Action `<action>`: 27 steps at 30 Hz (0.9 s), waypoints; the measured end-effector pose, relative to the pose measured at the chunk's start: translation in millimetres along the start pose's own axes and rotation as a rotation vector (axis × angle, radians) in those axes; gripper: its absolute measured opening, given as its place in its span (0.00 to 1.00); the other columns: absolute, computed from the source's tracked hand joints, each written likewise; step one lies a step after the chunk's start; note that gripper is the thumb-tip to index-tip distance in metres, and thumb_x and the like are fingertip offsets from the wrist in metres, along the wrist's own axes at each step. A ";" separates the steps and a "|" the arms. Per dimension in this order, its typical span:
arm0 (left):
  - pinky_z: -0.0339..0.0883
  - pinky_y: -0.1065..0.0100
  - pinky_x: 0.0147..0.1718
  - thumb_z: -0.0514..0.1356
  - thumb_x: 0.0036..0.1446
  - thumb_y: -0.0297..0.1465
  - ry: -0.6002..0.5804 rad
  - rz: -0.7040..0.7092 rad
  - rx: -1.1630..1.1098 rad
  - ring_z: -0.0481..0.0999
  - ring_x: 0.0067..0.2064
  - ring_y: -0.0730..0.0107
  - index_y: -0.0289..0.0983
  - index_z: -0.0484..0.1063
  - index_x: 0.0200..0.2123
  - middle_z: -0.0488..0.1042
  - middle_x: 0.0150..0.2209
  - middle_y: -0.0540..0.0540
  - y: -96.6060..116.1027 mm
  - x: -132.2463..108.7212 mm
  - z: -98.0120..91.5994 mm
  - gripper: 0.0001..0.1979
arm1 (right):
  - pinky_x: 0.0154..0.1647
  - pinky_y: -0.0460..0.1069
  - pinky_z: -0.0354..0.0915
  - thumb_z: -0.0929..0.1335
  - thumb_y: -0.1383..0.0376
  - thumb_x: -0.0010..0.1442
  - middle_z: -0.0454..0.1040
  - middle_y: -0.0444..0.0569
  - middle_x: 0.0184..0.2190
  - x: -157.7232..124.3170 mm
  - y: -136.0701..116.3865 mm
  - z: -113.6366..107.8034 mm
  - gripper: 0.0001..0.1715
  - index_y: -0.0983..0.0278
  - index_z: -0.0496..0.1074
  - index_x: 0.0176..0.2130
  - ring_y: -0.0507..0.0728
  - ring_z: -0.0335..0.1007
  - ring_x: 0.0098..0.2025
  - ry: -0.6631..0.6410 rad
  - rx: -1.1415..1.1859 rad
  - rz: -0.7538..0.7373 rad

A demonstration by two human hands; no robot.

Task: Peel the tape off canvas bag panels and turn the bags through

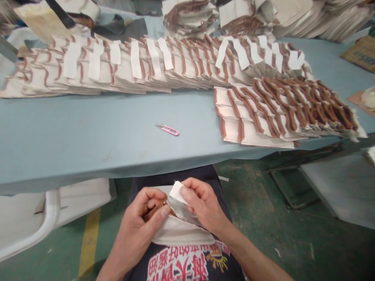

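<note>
Over my lap I hold a cream fabric piece (pixel 184 234) with brown edging. My left hand (pixel 140 222) pinches its brown edge between thumb and fingertips. My right hand (pixel 202 203) grips the fabric's upper edge, where a small white strip (pixel 177 192) sticks up beneath the thumb. How the strip joins the fabric is hidden by the fingers. Beyond my hands, pink thread snips (pixel 168 129) lie on the blue table.
A long row of overlapping cream-and-brown fabric pieces (pixel 123 74) crosses the blue table (pixel 88 136), with white strips on top. A second stack (pixel 281 109) sits at the right near the front edge. Bundles (pixel 190 19) stand behind. A white metal tube (pixel 51 218) curves at lower left.
</note>
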State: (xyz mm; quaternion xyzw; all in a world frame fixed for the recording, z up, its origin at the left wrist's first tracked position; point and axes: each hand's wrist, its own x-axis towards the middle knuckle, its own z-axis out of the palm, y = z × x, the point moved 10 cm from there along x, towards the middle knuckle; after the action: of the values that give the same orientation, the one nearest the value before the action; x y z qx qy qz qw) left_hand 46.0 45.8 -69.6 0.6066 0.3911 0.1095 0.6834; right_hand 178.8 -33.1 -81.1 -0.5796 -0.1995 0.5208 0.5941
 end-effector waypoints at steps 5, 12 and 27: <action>0.66 0.74 0.30 0.67 0.64 0.42 0.101 0.048 0.023 0.77 0.32 0.70 0.40 0.71 0.45 0.82 0.35 0.48 -6.3 -13.8 -9.6 0.14 | 0.21 0.44 0.49 0.73 0.44 0.63 0.60 0.35 0.19 -0.9 2.3 10.0 0.26 0.63 0.70 0.33 0.47 0.48 0.20 -0.042 0.021 0.020; 0.59 0.74 0.23 0.64 0.62 0.40 0.137 0.111 0.258 0.65 0.25 0.73 0.37 0.75 0.30 0.68 0.23 0.53 9.9 -16.1 -13.3 0.13 | 0.23 0.44 0.53 0.74 0.51 0.61 0.66 0.39 0.23 -2.0 -0.9 11.6 0.20 0.62 0.70 0.31 0.48 0.54 0.24 -0.042 0.044 -0.021; 0.58 0.72 0.23 0.64 0.63 0.36 0.187 0.226 0.394 0.63 0.21 0.73 0.40 0.76 0.29 0.70 0.21 0.55 30.8 -16.1 -7.2 0.10 | 0.24 0.44 0.53 0.75 0.56 0.56 0.64 0.38 0.21 -7.2 -23.2 14.3 0.15 0.62 0.71 0.28 0.48 0.52 0.22 0.008 -0.014 -0.029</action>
State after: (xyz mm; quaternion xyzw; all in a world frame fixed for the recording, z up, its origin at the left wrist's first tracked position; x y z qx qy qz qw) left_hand 40.4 48.5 -34.7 0.7552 0.3964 0.1625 0.4961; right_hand 173.1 -27.4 -54.1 -0.5829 -0.2093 0.5086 0.5981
